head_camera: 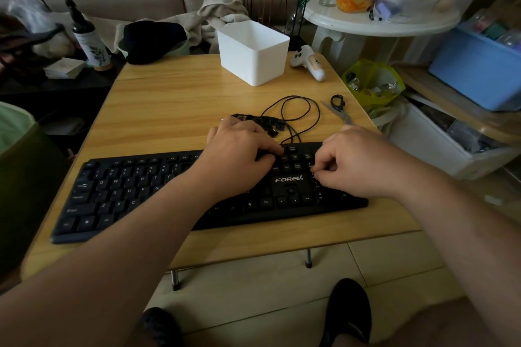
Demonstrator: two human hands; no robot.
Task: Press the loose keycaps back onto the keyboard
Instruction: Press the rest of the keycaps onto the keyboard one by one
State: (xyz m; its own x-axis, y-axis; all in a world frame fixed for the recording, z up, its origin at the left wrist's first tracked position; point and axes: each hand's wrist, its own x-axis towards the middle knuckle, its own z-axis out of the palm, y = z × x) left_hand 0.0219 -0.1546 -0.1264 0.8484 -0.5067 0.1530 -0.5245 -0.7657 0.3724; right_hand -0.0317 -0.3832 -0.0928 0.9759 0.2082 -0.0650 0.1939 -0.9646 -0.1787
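Your left hand (239,146) lay palm-down over the upper right part of the flat black plastic keyboard (158,191), its fingers stretched forward and only slightly bent, fingertips pressing on the keys just behind the navigation block; whether a keycap sat under them could not be told. Your right hand (358,163) rested on the number pad at the keyboard's right end, fingers curled inward and thumb meeting the forefinger in a pinch; anything held there was too small to make out. The keyboard lay along the near edge of the low light-wood table (174,104), its cable (293,113) looping toward the middle. The small heap of loose black keycaps (270,125) sat on the table just behind your left hand. A white plastic bin (253,53) stood near the far edge, scissors (339,110) near the right edge.
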